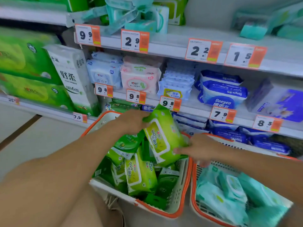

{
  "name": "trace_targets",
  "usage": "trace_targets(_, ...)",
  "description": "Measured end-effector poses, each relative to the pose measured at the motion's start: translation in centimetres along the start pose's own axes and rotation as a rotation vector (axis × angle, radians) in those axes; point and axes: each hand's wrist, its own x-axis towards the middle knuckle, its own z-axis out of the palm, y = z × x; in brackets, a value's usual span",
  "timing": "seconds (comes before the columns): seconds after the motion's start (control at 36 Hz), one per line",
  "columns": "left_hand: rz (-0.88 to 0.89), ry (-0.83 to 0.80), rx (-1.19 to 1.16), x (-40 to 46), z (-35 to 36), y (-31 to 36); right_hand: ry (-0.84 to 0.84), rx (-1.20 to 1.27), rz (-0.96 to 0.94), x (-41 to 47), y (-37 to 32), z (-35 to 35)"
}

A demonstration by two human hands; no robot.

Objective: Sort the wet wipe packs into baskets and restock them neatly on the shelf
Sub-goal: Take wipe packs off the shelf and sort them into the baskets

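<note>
Left hand (131, 122) and right hand (199, 149) pinch green wipe pack (162, 136) over left basket (182, 192); teal packs (229, 192) alongside.

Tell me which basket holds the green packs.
The left basket, under both hands, is full of green packs. The right basket beside it holds only teal packs.
</note>
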Motion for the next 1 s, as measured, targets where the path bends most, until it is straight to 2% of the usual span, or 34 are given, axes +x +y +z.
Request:
trace_targets(0.06, -0.053, -0.142, 0.213, 0.7, 0.5, 0.2, -0.234, -0.232, 0.056, 0.7, 1.1, 0.6)
trace_targets(0.11, -0.053, -0.160, 0.206, 1.5, 0.4, 1.0, -0.256, -0.339, -0.025, 1.5, 1.6, 0.5)
trace_targets(0.19, 0.015, 0.008, 0.091, 2.3, -0.7, 2.6, -0.012, -0.405, -0.178, 2.2, 1.3, -2.1)
trace_targets(0.31, 0.198, 0.340, -0.140, 2.7, -3.6, 5.3, 0.432, 0.060, -0.288, 1.7, 1.2, -8.6)
trace_targets(0.39, 0.386, 0.639, -0.155, 3.4, -8.6, 9.5, 0.823, 0.232, -0.464, 0.2, 1.5, -14.5)
trace_targets(0.47, 0.541, 0.791, -0.016, 5.1, -14.2, 15.5, 1.143, 0.315, -0.533, -0.9, 2.6, -20.3)
trace_targets(0.53, 0.527, 0.743, 0.147, 7.4, -17.3, 19.2, 1.251, 0.302, -0.471, -0.6, 3.9, -23.9)
trace_targets(0.58, 0.407, 0.541, 0.303, 10.3, -18.8, 21.3, 1.249, 0.151, -0.300, 0.2, 5.3, -27.4)
trace_targets(0.64, 0.233, 0.268, 0.409, 13.1, -18.8, 21.9, 1.088, 0.044, -0.094, 1.5, 6.9, -30.3)
trace_targets(0.67, 0.164, 0.153, 0.469, 14.3, -18.4, 21.9, 0.989, 0.062, -0.010, 2.4, 7.8, -31.5)
trace_targets(0.72, 0.097, 0.030, 0.540, 16.4, -17.8, 21.6, 0.850, 0.193, 0.103, 4.4, 9.5, -33.4)
trace_targets(0.78, 0.087, -0.012, 0.551, 17.5, -18.0, 21.6, 0.836, 0.323, 0.161, 6.5, 11.3, -35.2)
trace_targets(0.92, 0.101, -0.039, 0.470, 18.3, -18.9, 22.0, 0.921, 0.272, 0.230, 9.7, 14.1, -40.6)
trace_targets(0.94, 0.106, -0.039, 0.464, 18.5, -19.0, 21.9, 0.939, 0.192, 0.254, 10.4, 14.3, -41.7)
trace_targets(1.0, 0.114, -0.036, 0.464, 18.9, -19.0, 21.7, 0.907, -0.208, 0.270, 11.5, 14.6, -43.7)
